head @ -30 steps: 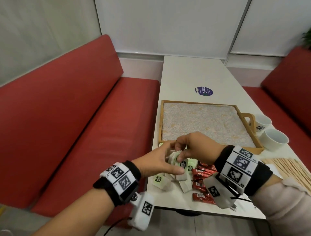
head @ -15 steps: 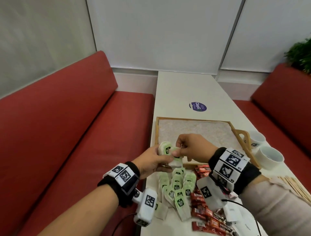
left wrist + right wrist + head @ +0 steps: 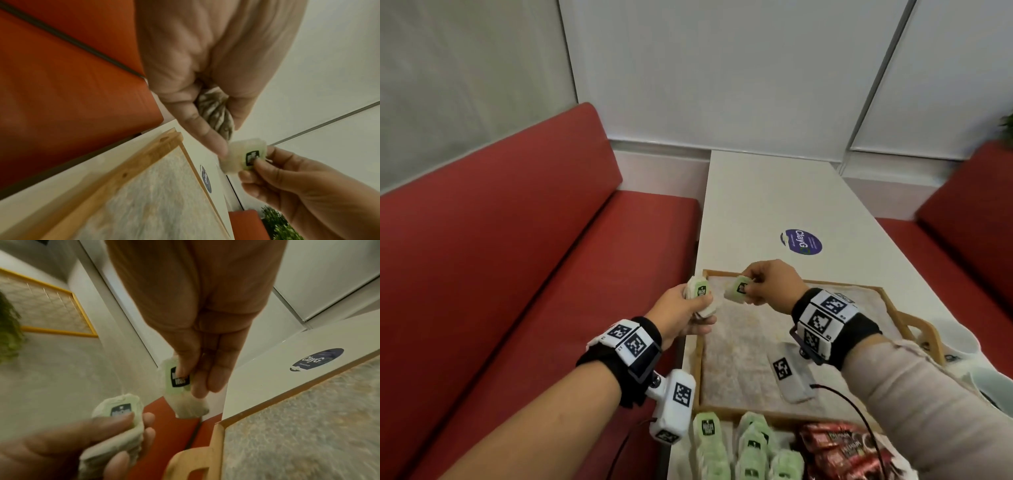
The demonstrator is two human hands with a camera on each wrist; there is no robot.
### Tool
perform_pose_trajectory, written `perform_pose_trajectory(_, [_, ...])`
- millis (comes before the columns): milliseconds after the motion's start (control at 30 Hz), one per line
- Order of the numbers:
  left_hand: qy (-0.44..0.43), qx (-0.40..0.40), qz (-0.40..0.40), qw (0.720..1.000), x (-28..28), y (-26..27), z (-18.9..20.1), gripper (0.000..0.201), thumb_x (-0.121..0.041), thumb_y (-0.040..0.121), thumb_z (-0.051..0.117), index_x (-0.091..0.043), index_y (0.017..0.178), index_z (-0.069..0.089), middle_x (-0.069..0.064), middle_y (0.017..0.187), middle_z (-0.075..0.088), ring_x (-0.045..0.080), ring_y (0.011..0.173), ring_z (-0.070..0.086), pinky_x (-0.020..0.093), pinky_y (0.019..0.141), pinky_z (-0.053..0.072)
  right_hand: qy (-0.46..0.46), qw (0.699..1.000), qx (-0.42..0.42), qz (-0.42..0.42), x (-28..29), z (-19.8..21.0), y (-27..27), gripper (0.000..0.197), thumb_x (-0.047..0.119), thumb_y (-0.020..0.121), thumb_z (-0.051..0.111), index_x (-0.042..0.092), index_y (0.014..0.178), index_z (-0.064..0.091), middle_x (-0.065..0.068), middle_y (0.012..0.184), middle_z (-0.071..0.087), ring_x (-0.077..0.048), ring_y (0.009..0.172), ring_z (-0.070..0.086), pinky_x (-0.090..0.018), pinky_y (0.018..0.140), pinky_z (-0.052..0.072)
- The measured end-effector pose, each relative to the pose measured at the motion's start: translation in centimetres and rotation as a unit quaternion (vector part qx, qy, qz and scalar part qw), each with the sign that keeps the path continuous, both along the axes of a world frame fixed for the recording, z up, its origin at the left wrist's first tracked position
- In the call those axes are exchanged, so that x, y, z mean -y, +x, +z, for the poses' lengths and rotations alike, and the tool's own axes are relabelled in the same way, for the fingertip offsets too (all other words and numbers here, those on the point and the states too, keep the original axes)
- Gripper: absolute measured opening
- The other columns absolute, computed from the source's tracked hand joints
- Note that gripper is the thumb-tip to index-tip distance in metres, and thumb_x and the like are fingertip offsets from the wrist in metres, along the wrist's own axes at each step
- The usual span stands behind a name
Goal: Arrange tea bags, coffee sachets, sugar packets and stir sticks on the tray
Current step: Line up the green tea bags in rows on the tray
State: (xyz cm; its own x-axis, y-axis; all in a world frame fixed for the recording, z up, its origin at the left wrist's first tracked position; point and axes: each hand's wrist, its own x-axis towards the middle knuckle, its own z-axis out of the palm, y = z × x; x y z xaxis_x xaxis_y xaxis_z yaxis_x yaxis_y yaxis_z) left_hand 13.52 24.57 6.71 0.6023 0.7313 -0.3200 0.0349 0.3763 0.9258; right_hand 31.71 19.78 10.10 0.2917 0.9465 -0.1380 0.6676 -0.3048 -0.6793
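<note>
Tray bare inside, nothing placed yet; coffee sachets and loose tea bags lie on the table near it (sugar not visible), left hand grips a tea bag stack, right hand pinches one tea bag over the tray's far-left corner

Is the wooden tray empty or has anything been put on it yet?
Empty of supplies: the tray shows only its speckled liner; both hands hold tea bags above it.
</note>
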Motion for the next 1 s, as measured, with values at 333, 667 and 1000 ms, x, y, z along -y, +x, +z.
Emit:
perform_pose_trajectory(333, [-0.044, 0.003, -0.001, 0.999, -6.4, 2.4, -1.5, 0.013, 0.001, 0.095, 0.044, -0.008, 0.103, 0.050, 0.016, 0.096, 0.062, 0.014, 0.067, 0.068, 0.022, 0.053, 0.056, -0.066, 0.996, 0.047, -0.028, -10.7, -5.3, 2.5, 0.029, 0.006, 0.081, 0.068, 0.022, 0.073, 0.045, -0.003, 0.065, 0.063, -0.017, 0.058, 0.060, -0.025, 0.059, 0.044])
perform_pose_trajectory(667, [-0.054, 0.014, 0.008, 0.998, -7.5, 2.7, -2.7, 0.018, 0.002, 0.095, 0.045, -0.007, 0.110, 0.048, 0.014, 0.092, 0.065, 0.012, 0.064, 0.069, 0.022, 0.057, 0.057, -0.076, 0.995, 0.049, -0.050, -13.5, -8.4, 3.6, 0.025, 0.009, 0.078, 0.072, 0.021, 0.077, 0.050, -0.007, 0.091, 0.064, -0.025, 0.085, 0.062, -0.035, 0.079, 0.050])
perform_pose_trajectory(1000, [-0.060, 0.020, 0.012, 0.998, -6.9, 2.8, -2.7, 0.015, 0.002, 0.095, 0.046, -0.009, 0.104, 0.050, 0.015, 0.093, 0.065, 0.012, 0.065, 0.069, 0.021, 0.058, 0.057, -0.066, 0.996, 0.040, -0.035, -13.8, -9.0, 3.0, 0.026, 0.011, 0.079, 0.072, 0.023, 0.073, 0.050, -0.010, 0.087, 0.070, -0.026, 0.077, 0.069, -0.033, 0.074, 0.056])
